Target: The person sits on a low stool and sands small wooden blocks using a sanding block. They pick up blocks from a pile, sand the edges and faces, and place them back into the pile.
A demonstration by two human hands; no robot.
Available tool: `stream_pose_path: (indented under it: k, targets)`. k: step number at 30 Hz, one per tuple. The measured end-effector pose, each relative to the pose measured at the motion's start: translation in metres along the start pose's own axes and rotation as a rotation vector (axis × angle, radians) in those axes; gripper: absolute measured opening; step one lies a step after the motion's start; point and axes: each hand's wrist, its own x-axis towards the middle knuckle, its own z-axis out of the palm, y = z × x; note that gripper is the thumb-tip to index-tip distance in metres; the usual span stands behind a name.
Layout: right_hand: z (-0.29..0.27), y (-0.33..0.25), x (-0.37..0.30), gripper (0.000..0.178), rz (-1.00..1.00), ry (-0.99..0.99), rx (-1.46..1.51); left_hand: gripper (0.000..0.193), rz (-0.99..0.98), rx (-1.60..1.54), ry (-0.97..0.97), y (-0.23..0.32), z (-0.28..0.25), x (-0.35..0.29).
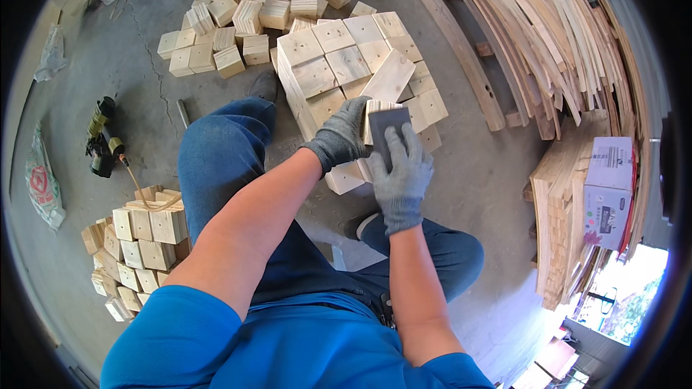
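My left hand [340, 132], in a grey knit glove, is closed round a pale wooden block [370, 109] and steadies it at the near side of a stack. Against that block, my gloved right hand [401, 176] presses a flat dark grey sanding block [387, 124], its fingers laid over the pad. Just beyond, a wooden piece [391, 75] lies at an angle on the stack of wooden blocks [339, 65], whose tops show small dark holes. My hands and the pad hide part of the held block.
Loose blocks [245, 14] are heaped at the far left. Another stack of blocks [140, 245] stands left of me, near a cordless power tool [101, 137] with a long bit. Long boards [533, 36] and a carton [609, 191] line the right. Plastic bags [45, 180] lie left.
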Motion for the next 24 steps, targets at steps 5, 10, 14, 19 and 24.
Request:
stream_pose_path:
  k: [5, 10, 14, 19, 24]
  targets:
    - [0.026, 0.013, 0.076, 0.056, 0.041, -0.010, -0.033, 0.106, 0.049, -0.073, 0.024, -0.008, 0.002, 0.000]
    - [0.023, 0.014, 0.101, 0.056, 0.123, -0.090, -0.065, 0.102, 0.054, -0.031, 0.030, 0.003, 0.003, -0.001]
    - [0.022, 0.012, 0.066, 0.056, 0.032, 0.022, -0.087, 0.099, 0.068, 0.058, 0.036, 0.003, 0.002, -0.003]
    - [0.007, -0.002, -0.005, 0.057, 0.035, -0.006, -0.030, 0.100, -0.009, 0.023, 0.003, 0.009, -0.005, -0.003]
    - [0.004, 0.003, -0.049, 0.059, -0.023, 0.012, 0.027, 0.100, -0.003, -0.053, 0.003, 0.008, 0.001, 0.001]
